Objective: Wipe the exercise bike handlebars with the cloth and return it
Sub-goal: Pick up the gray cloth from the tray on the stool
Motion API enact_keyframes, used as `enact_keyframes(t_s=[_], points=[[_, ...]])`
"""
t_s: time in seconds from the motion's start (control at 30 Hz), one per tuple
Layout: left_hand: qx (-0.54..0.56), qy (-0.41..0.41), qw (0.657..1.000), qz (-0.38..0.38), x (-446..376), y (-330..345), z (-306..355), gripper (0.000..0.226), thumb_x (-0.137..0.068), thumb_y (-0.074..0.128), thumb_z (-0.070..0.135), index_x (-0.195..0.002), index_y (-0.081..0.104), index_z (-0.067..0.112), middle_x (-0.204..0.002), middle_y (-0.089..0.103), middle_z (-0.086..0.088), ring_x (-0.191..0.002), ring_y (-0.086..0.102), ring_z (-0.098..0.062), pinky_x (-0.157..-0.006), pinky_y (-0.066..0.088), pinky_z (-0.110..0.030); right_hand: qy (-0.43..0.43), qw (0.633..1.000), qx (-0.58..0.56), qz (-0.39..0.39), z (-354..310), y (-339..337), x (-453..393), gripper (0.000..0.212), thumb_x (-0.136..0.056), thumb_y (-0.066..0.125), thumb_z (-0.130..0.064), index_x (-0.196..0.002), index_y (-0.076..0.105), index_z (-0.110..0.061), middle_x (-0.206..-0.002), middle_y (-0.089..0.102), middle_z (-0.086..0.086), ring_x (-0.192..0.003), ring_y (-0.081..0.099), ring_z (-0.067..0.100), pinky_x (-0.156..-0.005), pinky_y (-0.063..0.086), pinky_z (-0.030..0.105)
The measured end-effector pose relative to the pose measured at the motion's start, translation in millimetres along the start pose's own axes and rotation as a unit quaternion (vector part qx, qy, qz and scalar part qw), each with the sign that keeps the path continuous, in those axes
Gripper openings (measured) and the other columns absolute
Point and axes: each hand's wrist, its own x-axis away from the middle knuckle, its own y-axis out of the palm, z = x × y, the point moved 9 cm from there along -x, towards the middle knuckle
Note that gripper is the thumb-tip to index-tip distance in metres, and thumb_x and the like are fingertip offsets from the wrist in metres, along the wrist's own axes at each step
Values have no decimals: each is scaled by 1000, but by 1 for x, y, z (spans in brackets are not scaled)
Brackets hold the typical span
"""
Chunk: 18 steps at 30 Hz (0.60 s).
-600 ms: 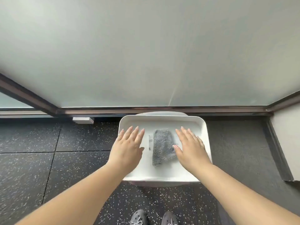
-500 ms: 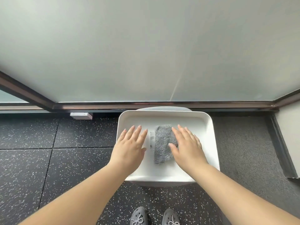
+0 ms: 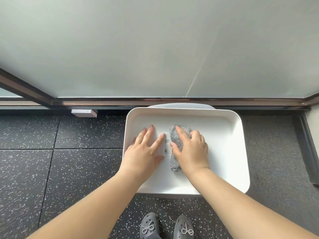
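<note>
nearest to you are your two grey clogs [image 3: 166,227] on the dark speckled floor [image 3: 69,169], and above them your forearms reach into the white tray [image 3: 229,152]. your left hand [image 3: 145,150] lies flat in the tray with straight fingers and holds nothing. your right hand [image 3: 191,149] lies on the folded grey cloth [image 3: 175,163], thumb at its left edge, forefinger stretched along it and the other fingers bent over its right side; i judge the grip is only beginning, so this can be the pick-up step or the return step, and i cannot tell which. if it is the pick-up, you need to close the fingers around the cloth and lift it. behind the tray stands the frosted glass wall [image 3: 155,49]. the exercise bike is not in view, your hand covers much of the cloth, and the small mark in the tray between your hands is too unclear to name.
</note>
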Motion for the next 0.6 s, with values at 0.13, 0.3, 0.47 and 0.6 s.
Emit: enact_keyframes(t_s=[0.13, 0.3, 0.47, 0.6], points=[[2, -6, 1000, -24, -1, 1, -4, 67, -91, 41, 49, -144, 2, 42, -157, -9, 1, -144, -2, -21, -106, 32, -39, -3, 999, -44, -27, 1, -2, -7, 52, -88, 57, -33, -138, 43, -34, -114, 55, 10, -115, 47, 30, -97, 35, 35], [-46, -15, 997, -57, 2, -19, -4, 67, -92, 42, 47, -146, 4, 37, -158, -2, 1, -144, 2, -22, -112, 19, -41, 17, 987, -152, -56, 11, -28, 0, 48, -86, 56, -15, -130, 49, -34, -108, 40, 2, -84, 54, 26, -83, 47, 30], [-43, -34, 998, -15, 21, -69, 14, 62, -96, 38, 38, -147, 3, 31, -158, 7, 1, -144, 5, -22, -114, 12, -36, 30, 978, -206, -33, 16, -79, 14, 53, -88, 45, -6, -133, 44, -34, -111, 38, 5, -80, 52, 25, -77, 47, 29], [-44, -16, 999, 11, 44, -118, 41, 58, -96, 37, 36, -147, 11, 29, -157, 13, 3, -143, 11, -22, -113, 17, -37, 19, 977, -213, -26, 8, -131, 31, 52, -87, 43, -7, -132, 44, -33, -102, 50, 7, -62, 46, 18, -65, 39, 28]])
